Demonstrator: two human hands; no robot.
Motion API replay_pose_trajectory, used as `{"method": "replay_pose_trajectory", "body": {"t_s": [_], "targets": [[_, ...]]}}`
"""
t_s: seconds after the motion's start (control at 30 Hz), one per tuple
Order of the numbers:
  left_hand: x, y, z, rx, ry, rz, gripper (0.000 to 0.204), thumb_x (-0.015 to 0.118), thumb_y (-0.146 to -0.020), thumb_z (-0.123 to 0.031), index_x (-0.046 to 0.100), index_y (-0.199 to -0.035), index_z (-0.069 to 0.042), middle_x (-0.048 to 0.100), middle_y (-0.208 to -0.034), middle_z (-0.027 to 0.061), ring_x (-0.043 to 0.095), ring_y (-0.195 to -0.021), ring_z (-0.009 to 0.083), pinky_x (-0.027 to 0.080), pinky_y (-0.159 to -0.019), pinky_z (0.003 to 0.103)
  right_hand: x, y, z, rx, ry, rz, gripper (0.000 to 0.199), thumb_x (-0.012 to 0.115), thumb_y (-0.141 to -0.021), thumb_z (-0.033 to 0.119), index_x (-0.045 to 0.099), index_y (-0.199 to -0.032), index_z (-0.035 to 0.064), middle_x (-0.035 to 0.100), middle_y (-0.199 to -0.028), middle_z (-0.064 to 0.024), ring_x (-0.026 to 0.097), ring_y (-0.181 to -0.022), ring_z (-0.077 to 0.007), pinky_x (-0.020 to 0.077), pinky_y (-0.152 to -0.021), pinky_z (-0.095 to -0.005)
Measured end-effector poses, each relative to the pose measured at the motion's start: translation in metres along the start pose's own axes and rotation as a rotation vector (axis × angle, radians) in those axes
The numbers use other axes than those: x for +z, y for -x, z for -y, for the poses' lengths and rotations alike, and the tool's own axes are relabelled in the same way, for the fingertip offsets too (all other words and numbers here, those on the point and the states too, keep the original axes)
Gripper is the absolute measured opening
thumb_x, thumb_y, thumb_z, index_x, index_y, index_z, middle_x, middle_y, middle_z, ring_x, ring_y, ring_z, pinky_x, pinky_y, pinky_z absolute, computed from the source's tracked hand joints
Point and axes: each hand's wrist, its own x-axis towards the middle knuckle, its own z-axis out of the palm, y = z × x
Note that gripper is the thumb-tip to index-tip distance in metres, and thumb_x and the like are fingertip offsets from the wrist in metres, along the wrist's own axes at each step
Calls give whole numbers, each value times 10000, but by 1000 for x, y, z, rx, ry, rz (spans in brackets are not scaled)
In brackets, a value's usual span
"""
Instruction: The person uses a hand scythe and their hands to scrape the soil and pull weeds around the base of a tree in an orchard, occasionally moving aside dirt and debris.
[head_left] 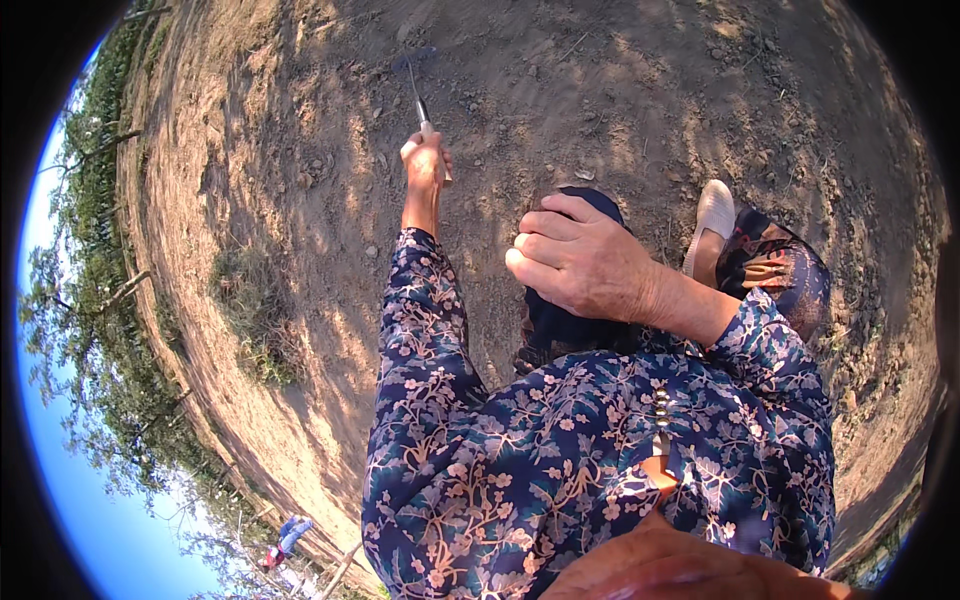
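Note:
My left hand (424, 158) is stretched out ahead over bare soil, its fingers wrapped round the pale handle of a hand tool (424, 112). A silver collar and a thin metal shaft run forward from the grip. The tool's far end is blurred against the dirt, so its shape cannot be made out. My right hand (585, 255) is closed, fingers curled, in front of my dark-clothed knee (590, 325). The back of that hand faces up and hides whatever may be inside it.
Dry, loose soil (560, 80) with small clods surrounds me. A light-coloured shoe (714, 210) is on my foot at the right. A low, dry shrub (250, 310) grows on the left. Trees (100, 260) line the far left, and another person (288, 540) is in the distance.

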Motion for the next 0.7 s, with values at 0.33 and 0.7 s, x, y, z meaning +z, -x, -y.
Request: {"method": "replay_pose_trajectory", "body": {"t_s": [0.33, 0.7], "targets": [[38, -94, -30, -176, 149, 29, 107, 509, -914, -144, 458, -935, -52, 519, -663, 101, 525, -488, 207, 448, -399, 353, -6, -3, 8, 57, -54, 6, 186, 568, -698, 161, 587, -857, 67, 509, -790, -10, 537, -894, -180, 425, -870, -350], [27, 82, 112, -57, -39, -14, 179, 496, -918, -168, 538, -1048, -52, 469, -557, 6, 446, -390, 96, 375, -321, 269, -3, -12, 17, 64, -72, 190, 235, 564, -726, 143, 575, -944, 58, 556, -913, -24, 537, -989, -204, 404, -938, -388]]}}
